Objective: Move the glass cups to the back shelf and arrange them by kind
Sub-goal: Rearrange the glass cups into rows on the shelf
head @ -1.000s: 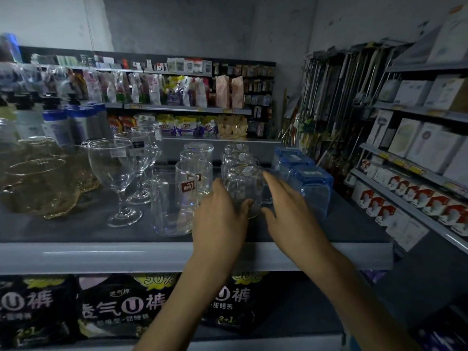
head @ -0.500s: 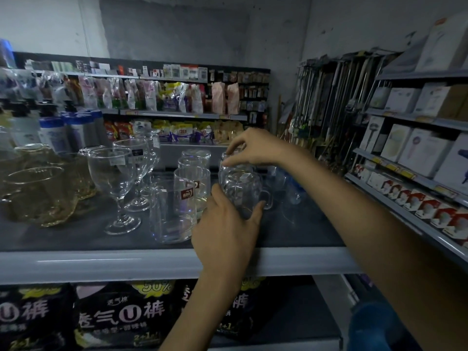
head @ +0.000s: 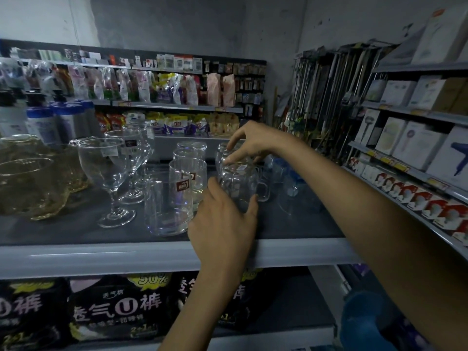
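On the dark shelf top (head: 304, 224) stand rows of glassware. My left hand (head: 222, 224) grips the near clear handled mug (head: 240, 183), which stands upside down in the middle row. My right hand (head: 250, 143) reaches over it and pinches the top of the handled mug behind (head: 222, 154). Left of these stand clear straight tumblers (head: 168, 201) with red labels. Further left are stemmed goblets (head: 106, 168). Blue-tinted cups (head: 291, 178) sit to the right, partly hidden by my right forearm.
Amber glass bowls (head: 27, 183) fill the shelf's left end, with blue-capped bottles (head: 43, 122) behind them. Boxed goods line the right-hand shelves (head: 417, 158). Dark packets (head: 114, 307) sit on the shelf below. Packaged goods fill the far aisle shelves (head: 164, 89).
My right hand lifted off the near mug, reached back and settled on the mug behind. My left hand stayed on the near mug. The camera moved closer.
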A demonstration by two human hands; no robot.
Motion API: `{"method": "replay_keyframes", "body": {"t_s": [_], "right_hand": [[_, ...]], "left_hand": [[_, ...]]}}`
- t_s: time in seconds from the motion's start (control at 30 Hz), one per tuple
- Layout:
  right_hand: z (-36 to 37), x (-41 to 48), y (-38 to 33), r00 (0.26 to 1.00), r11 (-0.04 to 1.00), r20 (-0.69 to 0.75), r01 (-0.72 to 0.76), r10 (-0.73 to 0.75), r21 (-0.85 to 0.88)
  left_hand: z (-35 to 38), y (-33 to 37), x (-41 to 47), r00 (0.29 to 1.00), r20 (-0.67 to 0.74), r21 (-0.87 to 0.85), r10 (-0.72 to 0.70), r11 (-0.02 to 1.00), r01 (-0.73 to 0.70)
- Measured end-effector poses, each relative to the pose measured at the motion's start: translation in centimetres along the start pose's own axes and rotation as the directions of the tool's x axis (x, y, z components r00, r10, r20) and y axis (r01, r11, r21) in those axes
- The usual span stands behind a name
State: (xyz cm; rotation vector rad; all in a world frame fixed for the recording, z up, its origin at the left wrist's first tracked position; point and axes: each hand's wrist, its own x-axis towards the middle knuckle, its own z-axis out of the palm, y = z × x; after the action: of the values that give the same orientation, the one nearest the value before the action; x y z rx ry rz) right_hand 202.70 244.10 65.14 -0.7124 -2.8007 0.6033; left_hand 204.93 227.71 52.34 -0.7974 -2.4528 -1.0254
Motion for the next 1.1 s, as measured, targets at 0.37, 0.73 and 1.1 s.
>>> {"method": "replay_keyframes", "body": {"t_s": [0.37,0.73,1.1], "right_hand": [[0.4,0.4,1.1,0.996,0.999,-0.066,0.053,-0.053,-0.002],[0.8,0.3,1.8,0.99,0.992,-0.089,0.11,-0.105,0.053],[-0.3,0.0,2.8,0.993,0.978,0.0,0.112,-0.114,0.174]], "left_hand": [[0.2,0.0,0.0,1.0,0.009,-0.015,-0.01,1.0,0.01],[0.1,0.0,0.0,1.0,0.007,-0.017,-0.01,1.0,0.01],[-0.1,0.3,-0.1,1.0,-0.007,0.003,-0.022,1.0,0.023]]}}
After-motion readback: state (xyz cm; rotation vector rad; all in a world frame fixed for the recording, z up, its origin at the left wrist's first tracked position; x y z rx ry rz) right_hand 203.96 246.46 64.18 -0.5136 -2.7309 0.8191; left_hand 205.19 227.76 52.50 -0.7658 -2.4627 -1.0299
